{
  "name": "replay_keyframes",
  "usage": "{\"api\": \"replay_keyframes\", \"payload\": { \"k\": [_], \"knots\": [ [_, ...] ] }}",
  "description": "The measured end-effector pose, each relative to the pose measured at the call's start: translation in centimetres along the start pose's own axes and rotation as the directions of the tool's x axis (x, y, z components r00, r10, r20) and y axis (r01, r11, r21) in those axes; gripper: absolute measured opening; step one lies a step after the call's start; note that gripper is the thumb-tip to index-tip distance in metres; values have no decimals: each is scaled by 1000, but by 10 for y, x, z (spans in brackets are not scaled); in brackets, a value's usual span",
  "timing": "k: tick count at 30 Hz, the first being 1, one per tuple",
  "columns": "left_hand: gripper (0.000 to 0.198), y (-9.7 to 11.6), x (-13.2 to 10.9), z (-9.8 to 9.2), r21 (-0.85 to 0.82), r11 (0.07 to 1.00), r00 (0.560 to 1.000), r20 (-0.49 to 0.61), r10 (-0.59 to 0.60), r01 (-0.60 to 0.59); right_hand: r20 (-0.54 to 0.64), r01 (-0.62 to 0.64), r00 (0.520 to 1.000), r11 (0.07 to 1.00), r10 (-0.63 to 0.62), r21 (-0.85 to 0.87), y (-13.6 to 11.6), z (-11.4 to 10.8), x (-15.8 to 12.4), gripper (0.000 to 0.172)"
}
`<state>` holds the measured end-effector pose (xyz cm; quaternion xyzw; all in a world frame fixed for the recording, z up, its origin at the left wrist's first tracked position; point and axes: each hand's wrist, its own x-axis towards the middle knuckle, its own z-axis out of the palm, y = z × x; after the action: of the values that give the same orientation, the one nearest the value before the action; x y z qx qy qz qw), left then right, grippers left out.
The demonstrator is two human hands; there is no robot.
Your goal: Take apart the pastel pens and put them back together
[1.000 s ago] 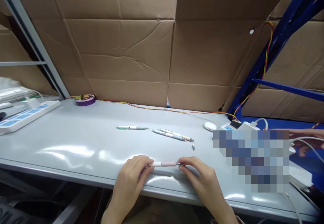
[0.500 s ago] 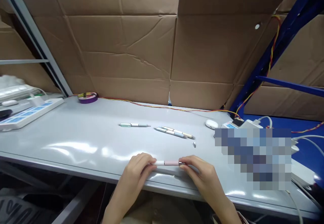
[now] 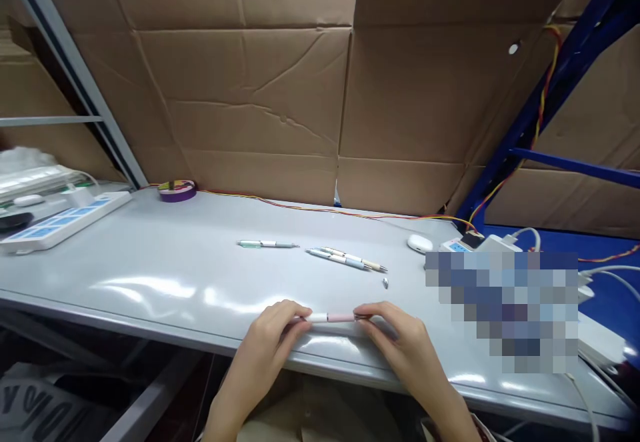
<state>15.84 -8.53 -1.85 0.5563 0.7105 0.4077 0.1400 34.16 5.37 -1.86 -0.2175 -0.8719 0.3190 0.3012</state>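
Observation:
A pink and white pen (image 3: 341,318) is held level between both hands near the table's front edge. My left hand (image 3: 280,329) pinches its white end, and my right hand (image 3: 393,330) pinches the pink end, where the tip is partly hidden by fingers. Farther back lie a green and white pen (image 3: 267,245), a blue and white pen (image 3: 339,259) and a cream and white pen (image 3: 363,261), the last two side by side. A small silver piece (image 3: 385,283) rests on the table just in front of them.
On the grey table (image 3: 200,262) are a purple tape roll (image 3: 177,191) at the back left, a power strip (image 3: 70,221) on the left and a white case (image 3: 419,243) on the right. A thin red and yellow wire runs along the back.
The view has shifted slightly. Both hands keep their hold on the pink and white pen, and the other pens and the silver piece lie as before.

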Motion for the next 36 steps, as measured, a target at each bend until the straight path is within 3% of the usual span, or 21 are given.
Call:
{"api": "replay_keyframes", "payload": {
  "k": [4, 8, 13, 19, 23, 25, 32, 36],
  "knots": [
    [14, -1, -1, 0, 8, 999, 999, -15, 31, -31, 58, -21, 998, 999, 24, -47, -1, 4, 3, 21],
    [14, 1, -1, -1, -9, 1000, 999, 37, 15, -14, 107, -32, 993, 985, 51, -171, -4, 5, 6, 32],
    [14, 3, 1, -6, -76, 996, 998, 51, -42, 46, 158, -27, 986, 995, 42, -97, -7, 1, 3, 15],
    [13, 1, 1, -6, -97, 994, 998, 40, -51, 54, 202, 39, 979, 981, 0, -192, -5, 2, 3, 35],
    [14, 2, 1, -6, -139, 989, 998, 4, -59, 59, 167, 14, 986, 995, 3, -97, -5, 2, 2, 11],
    [15, 3, 1, -6, -141, 988, 998, 6, -64, 64, 145, 37, 989, 997, -27, -71, -4, 2, 1, 11],
    [12, 0, -1, -5, -135, 990, 999, 21, -42, 44, 214, 125, 972, 985, -97, -119, -7, 1, 2, 37],
    [13, 0, 0, -5, -130, 991, 1000, 4, -30, 30, 160, 20, 987, 996, -7, -81, -9, 1, 1, 14]
  ]
}}
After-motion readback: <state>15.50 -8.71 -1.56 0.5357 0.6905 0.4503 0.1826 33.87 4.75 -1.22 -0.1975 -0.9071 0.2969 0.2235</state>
